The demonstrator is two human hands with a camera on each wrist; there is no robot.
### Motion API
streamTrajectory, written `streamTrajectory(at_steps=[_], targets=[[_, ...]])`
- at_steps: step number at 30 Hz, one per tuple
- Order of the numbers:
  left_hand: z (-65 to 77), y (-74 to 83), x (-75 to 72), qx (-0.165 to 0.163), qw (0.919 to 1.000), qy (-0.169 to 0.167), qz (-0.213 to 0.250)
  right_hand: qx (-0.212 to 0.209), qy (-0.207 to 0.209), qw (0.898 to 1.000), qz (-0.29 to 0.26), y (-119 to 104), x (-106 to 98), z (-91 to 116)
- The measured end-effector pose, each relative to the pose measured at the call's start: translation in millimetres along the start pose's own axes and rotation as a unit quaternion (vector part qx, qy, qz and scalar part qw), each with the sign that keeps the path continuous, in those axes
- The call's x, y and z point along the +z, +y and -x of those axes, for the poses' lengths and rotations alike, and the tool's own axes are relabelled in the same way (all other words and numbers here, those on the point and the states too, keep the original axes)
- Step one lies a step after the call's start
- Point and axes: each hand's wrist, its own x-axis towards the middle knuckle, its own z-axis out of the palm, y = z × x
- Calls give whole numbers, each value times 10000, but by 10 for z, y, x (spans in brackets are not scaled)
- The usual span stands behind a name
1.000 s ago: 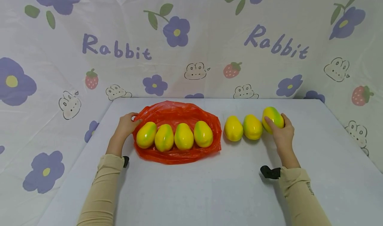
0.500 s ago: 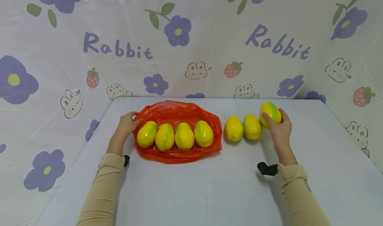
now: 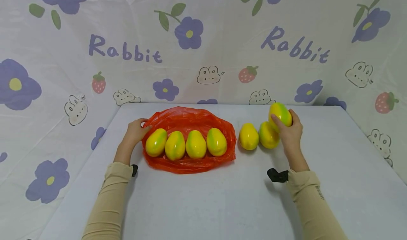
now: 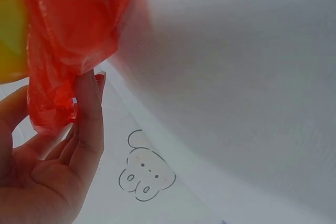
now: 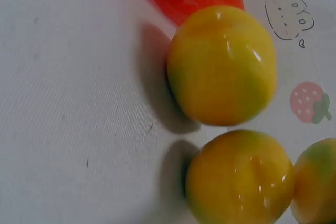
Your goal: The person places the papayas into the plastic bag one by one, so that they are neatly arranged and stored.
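My left hand (image 3: 136, 131) grips the left edge of a red plastic bag (image 3: 187, 119). In the left wrist view the fingers (image 4: 86, 129) curl around a crumpled fold of the bag. Several glossy yellow-green papayas (image 3: 195, 144) lie side by side on the opened bag. On the right, my right hand (image 3: 292, 132) holds another papaya (image 3: 280, 113) between thumb and fingers, raised over the table. It overlaps the right one (image 3: 269, 136) of two loose papayas; the left one (image 3: 248, 137) lies close to the bag. The right hand does not show in the right wrist view.
A white table (image 3: 203, 204) carries everything. Behind it hangs a pale cloth (image 3: 222, 28) printed with flowers, strawberries, rabbits and lettering. Each wrist bears a black camera mount (image 3: 277, 175).
My right hand has lifted the held papaya up and carried it left, from beside the two loose papayas to above the right one. The left hand stays at the bag's edge.
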Motion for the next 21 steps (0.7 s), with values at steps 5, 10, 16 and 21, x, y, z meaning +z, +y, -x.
streamTrajectory(at_steps=[5,10,16,21], targets=[[-6,3,-1,34,10000,20,-78,-32,-74,10000,7,-46,87,16],[-16,-3,1,17,10000,22,-73,-96,-164,9998,25,-74,175,29],[-18,-7,1,9,10000,-6,-67,-232,-261,9994,32,-121,295,72],[-11,2,-3,-34,10000,-23,-74,-247,-373,9990,39,-182,408,123]])
